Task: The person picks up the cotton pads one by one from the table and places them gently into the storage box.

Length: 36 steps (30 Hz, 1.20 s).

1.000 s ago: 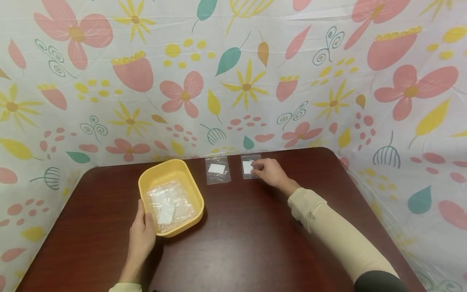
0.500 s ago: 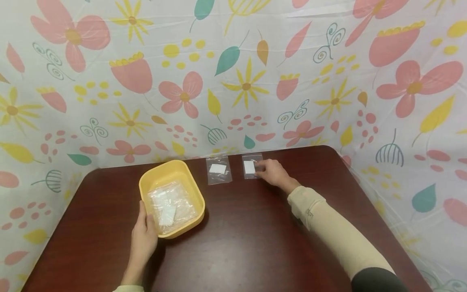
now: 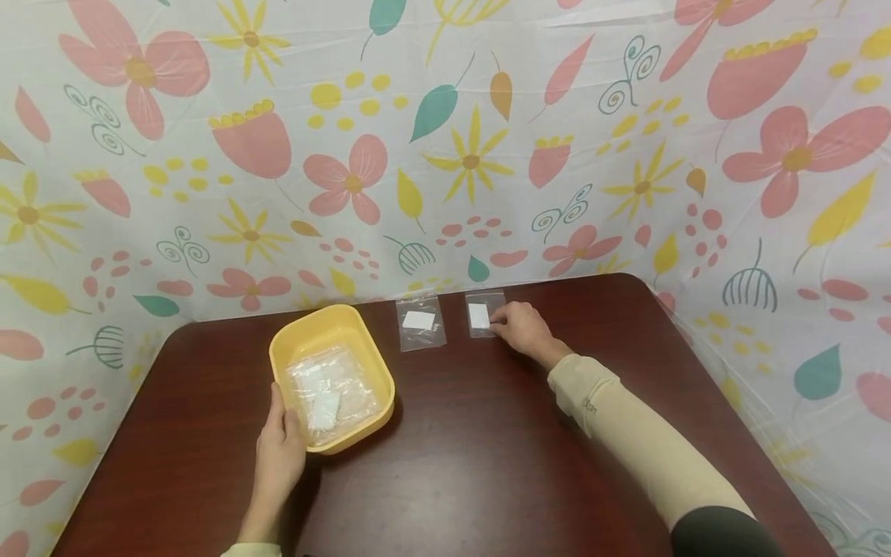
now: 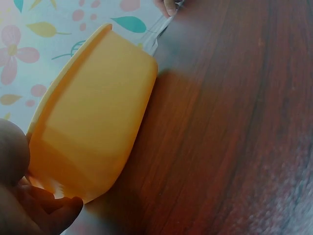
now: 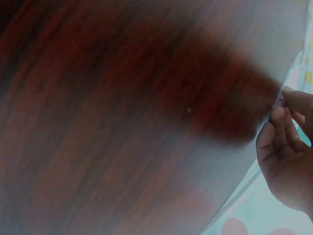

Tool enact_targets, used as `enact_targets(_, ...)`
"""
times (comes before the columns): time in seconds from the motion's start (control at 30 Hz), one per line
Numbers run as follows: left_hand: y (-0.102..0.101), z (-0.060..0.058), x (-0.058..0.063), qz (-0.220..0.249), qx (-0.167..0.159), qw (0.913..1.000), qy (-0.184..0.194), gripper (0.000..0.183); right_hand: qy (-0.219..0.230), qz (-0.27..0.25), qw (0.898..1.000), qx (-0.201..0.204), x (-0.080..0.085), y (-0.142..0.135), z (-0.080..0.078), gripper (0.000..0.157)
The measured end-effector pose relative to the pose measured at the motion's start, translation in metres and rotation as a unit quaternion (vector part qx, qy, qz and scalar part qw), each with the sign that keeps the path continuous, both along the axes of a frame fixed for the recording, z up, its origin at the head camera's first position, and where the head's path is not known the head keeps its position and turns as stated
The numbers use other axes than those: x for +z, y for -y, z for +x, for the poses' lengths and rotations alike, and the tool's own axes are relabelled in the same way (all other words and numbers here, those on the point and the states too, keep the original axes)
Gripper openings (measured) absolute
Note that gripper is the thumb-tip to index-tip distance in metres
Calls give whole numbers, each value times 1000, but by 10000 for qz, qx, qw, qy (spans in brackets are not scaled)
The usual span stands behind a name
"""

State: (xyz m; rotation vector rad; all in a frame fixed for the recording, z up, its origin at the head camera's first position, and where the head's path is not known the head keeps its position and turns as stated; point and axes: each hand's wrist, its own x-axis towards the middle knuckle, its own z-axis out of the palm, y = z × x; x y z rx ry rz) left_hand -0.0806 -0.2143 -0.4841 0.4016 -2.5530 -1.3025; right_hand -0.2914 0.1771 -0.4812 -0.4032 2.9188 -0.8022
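My left hand (image 3: pixel 280 456) grips the lower left side of a yellow plastic tub (image 3: pixel 381 371), its fingers curled under the wall in the left wrist view. Inside the tub lie clear plastic bags (image 3: pixel 348 387) with white pieces in them. At the back of the table, my right hand (image 3: pixel 525 331) pinches the right edge of a small clear zip bag (image 3: pixel 496 300) holding a white rectangle (image 3: pixel 478 316). In the right wrist view, the thumb and fingers of that hand (image 5: pixel 291 161) come together at the table's edge; the bag hardly shows there.
A second zip bag (image 3: pixel 421 340) with a white rectangle lies flat between the tub and the right-hand bag. Everything rests on a dark reddish-brown table (image 3: pixel 445 464) with rounded corners. A flower-printed curtain (image 3: pixel 418 155) hangs close behind its back edge.
My right hand's fingers have slid off the white rectangle towards the bag's right edge, uncovering the rectangle. The left hand keeps its hold on the tub; the head view has shifted slightly.
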Motion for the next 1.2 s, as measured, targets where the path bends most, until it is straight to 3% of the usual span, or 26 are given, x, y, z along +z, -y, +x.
enact_targets(0.53,-1,0,4,-16,-20,10000,-42,56,-589,348,9975,151,-6,3,3,11)
enact_targets(0.73,0,1,4,-60,-7,10000,-35,56,-563,251,9979,174,-6,3,9,12)
enact_targets(1.2,-1,2,3,-66,-4,9999,-78,56,-1077,-176,9939,134,-1,-2,20,8)
